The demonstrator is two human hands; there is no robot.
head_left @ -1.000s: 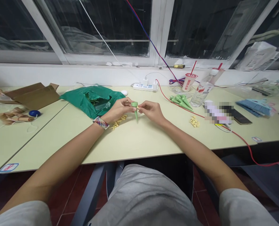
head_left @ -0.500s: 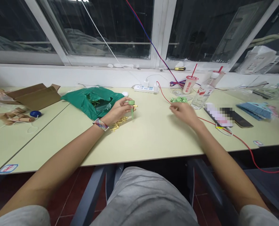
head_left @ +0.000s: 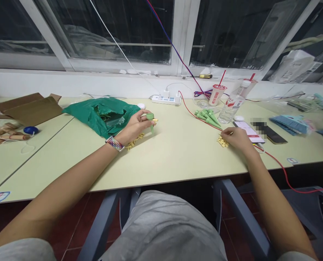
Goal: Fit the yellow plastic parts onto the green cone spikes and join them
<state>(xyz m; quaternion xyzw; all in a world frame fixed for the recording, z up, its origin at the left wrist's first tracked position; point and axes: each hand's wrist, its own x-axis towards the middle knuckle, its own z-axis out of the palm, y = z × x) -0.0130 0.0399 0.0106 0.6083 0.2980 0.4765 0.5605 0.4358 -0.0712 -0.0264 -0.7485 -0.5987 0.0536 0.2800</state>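
My left hand (head_left: 133,128) is closed round a green plastic spike (head_left: 150,116) with a round top, its point downward. A small yellow piece (head_left: 155,120) sticks out to the right, just below that top. Under the same hand lies a heap of small yellow pieces (head_left: 135,141), partly covered by it. My right hand (head_left: 239,139) has its fingers pinched together at the edge of a second pile of yellow pieces (head_left: 222,141); whatever is between the fingertips is hidden. Beyond it several green spikes (head_left: 209,117) lie in a bunch.
A torn green plastic bag (head_left: 93,117) lies behind my left hand. At the right stand a water bottle (head_left: 228,108) and a cup with straw (head_left: 216,96), near phones (head_left: 250,131) and a blue brush (head_left: 290,124). A red cable (head_left: 190,108) crosses the table. A cardboard box (head_left: 31,112) is at left.
My right hand has moved right and nearer, from the green spikes to the right yellow pile, uncovering the spikes. My left hand still holds its spike. The view has shifted slightly.
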